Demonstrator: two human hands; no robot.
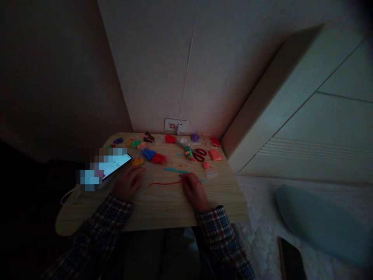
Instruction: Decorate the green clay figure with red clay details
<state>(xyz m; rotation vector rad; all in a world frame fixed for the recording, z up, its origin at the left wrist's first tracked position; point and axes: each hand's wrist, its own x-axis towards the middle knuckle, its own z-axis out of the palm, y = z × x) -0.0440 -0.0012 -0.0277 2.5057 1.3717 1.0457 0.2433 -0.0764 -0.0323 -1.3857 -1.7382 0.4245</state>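
My left hand (pixel 128 183) is over the left part of the wooden table, its fingers apart and nothing visible in them. A thin red clay strand (pixel 164 183) lies in front of me between the hands. At its right end is my right hand (pixel 194 190), fingers curled round a slim blue clay tool (pixel 203 180); most of that tool is hidden by the hand. Just beyond lies another flat blue clay tool (pixel 176 170). Behind it are red-handled scissors (pixel 200 154) with a green and red clay piece (pixel 189 153) against them.
A lit phone (pixel 115 168) leans at the table's left, a white cable (pixel 68 196) beside it. Blue and red clay packets (pixel 154 156), an orange packet (pixel 215 154) and several other clay pieces line the back. A wall socket (pixel 176 125) is behind. Another phone (pixel 291 258) lies on the bed.
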